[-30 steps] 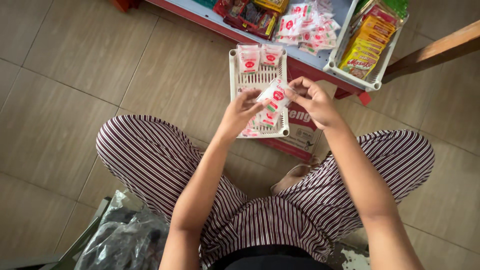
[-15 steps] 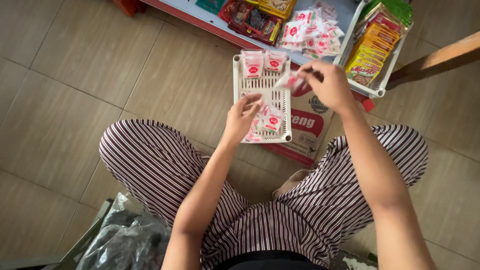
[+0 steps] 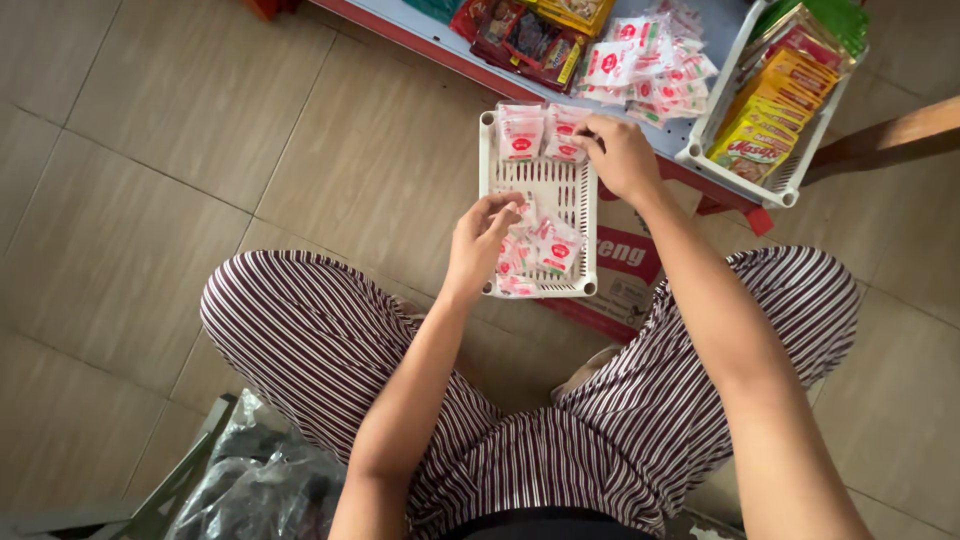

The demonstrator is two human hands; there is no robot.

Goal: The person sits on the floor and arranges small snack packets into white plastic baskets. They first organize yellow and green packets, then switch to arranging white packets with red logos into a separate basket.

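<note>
A white slotted plastic tray (image 3: 545, 185) rests in front of my knees, over a cardboard box. Small white sachets with red marks stand in a row at its far end (image 3: 522, 133) and lie loose at its near end (image 3: 555, 250). My right hand (image 3: 620, 155) reaches to the far end and presses a sachet into the upright row. My left hand (image 3: 480, 238) is at the near left of the tray, fingertips pinching one of the loose sachets.
A low shelf (image 3: 420, 35) runs along the top with a pile of the same sachets (image 3: 650, 65), dark red packets (image 3: 520, 40) and a white basket of yellow and green packets (image 3: 775, 120). A black plastic bag (image 3: 250, 480) lies at my left hip. Tiled floor all around.
My right hand has moved from above the tray's middle to its far end, carrying a sachet to the row. My left hand has dropped to the loose sachets at the near end.
</note>
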